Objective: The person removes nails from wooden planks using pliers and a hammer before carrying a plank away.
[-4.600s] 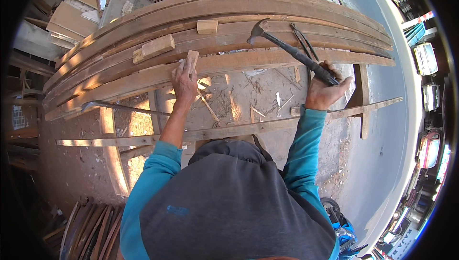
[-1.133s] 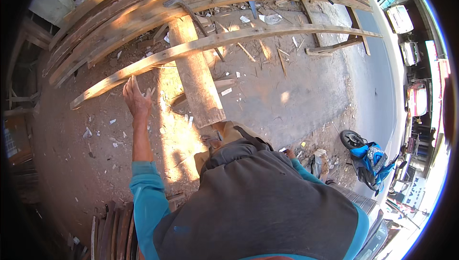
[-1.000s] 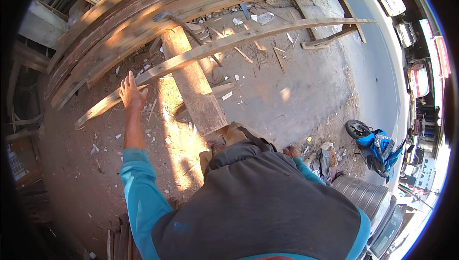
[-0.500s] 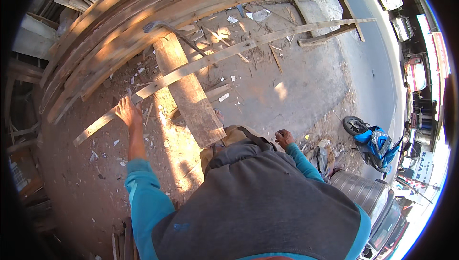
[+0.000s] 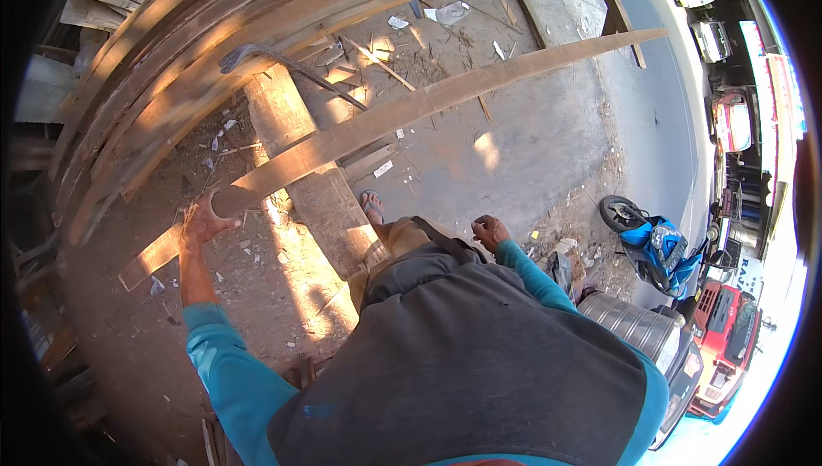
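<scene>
My left hand (image 5: 203,219) is wrapped round a long wooden plank (image 5: 411,115) near its left end, the thumb on the near side. The plank's broad face shows, and it crosses over a thick wooden beam (image 5: 338,222) that slopes from the stacked timber toward my legs. At my right side my right hand (image 5: 490,233) is closed, apart from the plank; whether something small is in its fingers cannot be seen. Beyond the plank, a dark rod-like tool with a curved, flat end (image 5: 244,56) leans by the timber.
Long timbers (image 5: 360,3) lie stacked across the far side. Wood scraps and paper bits litter the ground. To the right are a blue motorcycle (image 5: 655,247), a ribbed metal drum (image 5: 629,325) and a road with a red truck (image 5: 719,337). My sandalled foot (image 5: 372,206) stands beside the beam.
The plank has turned from its narrow edge to its broad face. My left hand has shifted left and nearer with it, its thumb now in view. A red truck has appeared at the right.
</scene>
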